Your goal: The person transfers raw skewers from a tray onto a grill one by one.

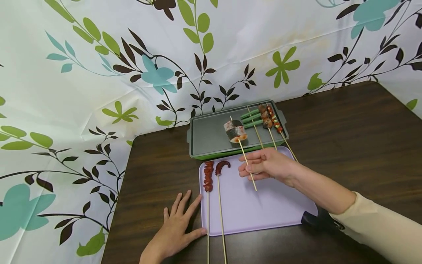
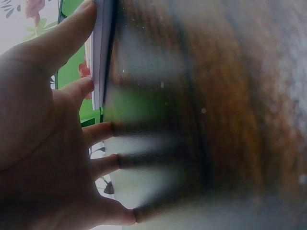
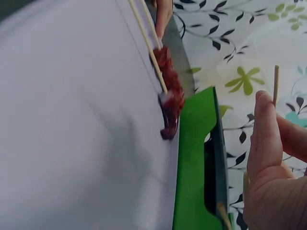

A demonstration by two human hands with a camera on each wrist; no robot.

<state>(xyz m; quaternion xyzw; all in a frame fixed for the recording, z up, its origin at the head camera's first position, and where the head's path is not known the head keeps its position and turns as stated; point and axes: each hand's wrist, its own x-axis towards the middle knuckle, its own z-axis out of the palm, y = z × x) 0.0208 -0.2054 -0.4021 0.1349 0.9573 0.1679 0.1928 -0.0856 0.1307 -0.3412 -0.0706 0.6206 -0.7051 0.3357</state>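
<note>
My right hand (image 1: 268, 165) pinches the wooden stick of a fish skewer (image 1: 235, 131) between thumb and fingers. Its thick chunks, with dark silvery skin, are held up over the near edge of the griddle (image 1: 207, 134). In the right wrist view a bare stick end (image 3: 276, 81) rises above the fingers. My left hand (image 1: 176, 229) lies with fingers spread on the table, its thumb and index finger at the left edge of the lilac tray (image 1: 267, 211). On that tray's left side lie a red meat skewer (image 1: 208, 176) and an octopus tentacle skewer (image 1: 221, 168).
On the griddle's right side lie skewers with green vegetable pods (image 1: 252, 119), brown chunks (image 1: 265, 116) and small red and pale pieces (image 1: 274, 119). Their sticks reach over the tray. A black handle-like object (image 1: 310, 219) sits at the tray's near right corner. A patterned curtain (image 1: 230, 55) hangs behind the table.
</note>
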